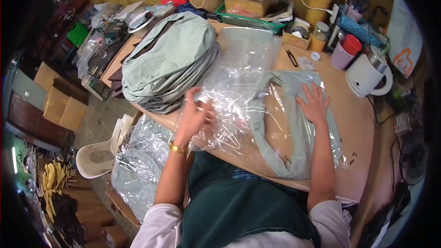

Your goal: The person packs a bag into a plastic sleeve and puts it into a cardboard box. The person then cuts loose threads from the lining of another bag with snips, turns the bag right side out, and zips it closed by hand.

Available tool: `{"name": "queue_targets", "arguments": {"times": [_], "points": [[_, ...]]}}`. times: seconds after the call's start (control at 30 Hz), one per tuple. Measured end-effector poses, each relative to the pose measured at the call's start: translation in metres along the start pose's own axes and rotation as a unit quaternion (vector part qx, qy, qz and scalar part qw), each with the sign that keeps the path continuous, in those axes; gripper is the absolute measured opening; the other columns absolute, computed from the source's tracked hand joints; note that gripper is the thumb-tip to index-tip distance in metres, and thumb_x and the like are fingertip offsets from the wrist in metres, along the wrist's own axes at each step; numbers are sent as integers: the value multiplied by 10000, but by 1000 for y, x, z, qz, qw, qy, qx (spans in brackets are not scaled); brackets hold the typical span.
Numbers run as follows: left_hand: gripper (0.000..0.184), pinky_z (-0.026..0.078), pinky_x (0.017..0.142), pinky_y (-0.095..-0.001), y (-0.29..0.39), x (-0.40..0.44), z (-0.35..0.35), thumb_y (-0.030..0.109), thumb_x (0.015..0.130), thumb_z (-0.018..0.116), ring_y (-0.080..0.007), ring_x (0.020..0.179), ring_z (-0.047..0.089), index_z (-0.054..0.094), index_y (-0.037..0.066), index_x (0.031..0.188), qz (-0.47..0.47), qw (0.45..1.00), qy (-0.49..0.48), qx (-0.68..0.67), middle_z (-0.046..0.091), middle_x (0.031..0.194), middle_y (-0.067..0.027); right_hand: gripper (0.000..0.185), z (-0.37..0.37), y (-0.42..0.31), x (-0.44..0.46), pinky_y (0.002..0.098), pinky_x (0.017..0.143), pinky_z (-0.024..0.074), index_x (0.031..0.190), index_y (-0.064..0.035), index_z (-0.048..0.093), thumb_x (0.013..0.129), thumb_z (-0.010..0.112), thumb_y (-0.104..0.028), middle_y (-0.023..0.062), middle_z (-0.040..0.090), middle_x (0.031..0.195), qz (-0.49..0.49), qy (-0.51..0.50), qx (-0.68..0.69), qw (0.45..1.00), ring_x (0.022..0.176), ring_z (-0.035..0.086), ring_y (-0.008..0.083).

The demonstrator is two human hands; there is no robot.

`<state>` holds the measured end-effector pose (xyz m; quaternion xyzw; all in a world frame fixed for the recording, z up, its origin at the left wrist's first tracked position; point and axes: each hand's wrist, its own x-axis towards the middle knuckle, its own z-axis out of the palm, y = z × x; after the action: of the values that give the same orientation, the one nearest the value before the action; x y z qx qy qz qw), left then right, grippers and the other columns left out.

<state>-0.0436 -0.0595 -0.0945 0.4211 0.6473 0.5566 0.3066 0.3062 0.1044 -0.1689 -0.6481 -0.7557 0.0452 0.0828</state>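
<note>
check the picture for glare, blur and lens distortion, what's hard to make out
Head view: white glare streaks the clear, crinkled plastic sheet, washing out detail; head view: the left hand looks motion-smeared, the right hand crisper; head view: wide-angle distortion seems to bow the edge of the tan, smooth tabletop, with black corners around the image.

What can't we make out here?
All head view:
Left hand: blurred; grip on plastic unclear.
Cloth: partly hidden by right hand.
Stack: lower layers mostly hidden by upper ones.
Kettle contents: hidden by its body.
</note>
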Motion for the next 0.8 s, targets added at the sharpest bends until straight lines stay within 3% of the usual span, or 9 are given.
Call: {"name": "queue_targets", "arguments": {"times": [0.03,0.13,0.2,0.27,0.33,0.43,0.57,0.67,0.8], "points": [[593,440,495,-233,4,-15,12,110,880,673,-97,583,532,322,20,1349,-24,992,-110,60,593,801,-73,677,-2,-3,-2,660,1113,73,1469,-268,379,883,560,-553,83,266,1566,11,2,-7,1000,1448,204,300],[656,458,588,-250,-32,-6,8,87,823,708,-113,682,531,321,18,1349,29,988,-97,116,565,823,-57,616,-11,14,22,567,1145,157,1461,-246,402,917,531,-504,99,309,1547,23,-29,-2,999,1430,259,304],[618,463,636,-269,-34,-2,-3,69,806,705,-131,719,525,360,22,1317,120,976,-1,184,559,891,-66,525,-20,55,63,423,1142,262,1420,-203,465,948,501,-431,135,379,1502,-141,-262,176,938,1391,342,312],[548,457,615,-282,-21,-5,-8,37,784,718,-131,742,526,427,11,1248,207,940,78,259,536,935,-94,493,-70,32,48,360,1122,294,1399,-186,488,957,487,-405,150,407,1477,-107,-185,104,971,1368,377,315],[424,445,587,-273,-13,3,-11,133,789,768,-108,654,487,510,3,1098,79,988,26,127,544,804,-48,464,-78,16,45,298,1102,326,1378,-170,511,967,473,-379,165,436,1453,-72,-116,29,990,1345,412,317],[343,425,549,-250,-18,23,-1,203,811,769,-89,578,480,579,8,1020,11,997,-40,59,533,662,6,526,-18,10,59,495,1144,210,1387,-196,501,938,491,-468,157,349,1511,-86,-117,97,985,1411,294,316],[383,475,547,-260,-63,51,-11,299,894,692,-114,631,590,579,64,1174,54,909,-185,369,613,768,-36,640,13,-19,27,683,1103,40,1435,-284,446,892,467,-620,171,163,1586,-49,61,-11,997,1460,84,410],[415,481,568,-257,-40,35,3,275,924,649,-132,681,590,520,15,1220,-108,993,-48,3,601,908,-82,666,5,-18,26,677,1106,18,1451,-323,417,879,449,-662,193,105,1593,-57,20,-18,998,1445,37,471],[320,419,571,-196,-49,48,18,169,914,664,-78,672,522,551,11,1169,-22,999,-48,5,575,813,-13,655,12,-16,27,676,1107,24,1453,-321,413,887,450,-649,176,133,1592,-59,24,-22,998,1454,64,436]]}}
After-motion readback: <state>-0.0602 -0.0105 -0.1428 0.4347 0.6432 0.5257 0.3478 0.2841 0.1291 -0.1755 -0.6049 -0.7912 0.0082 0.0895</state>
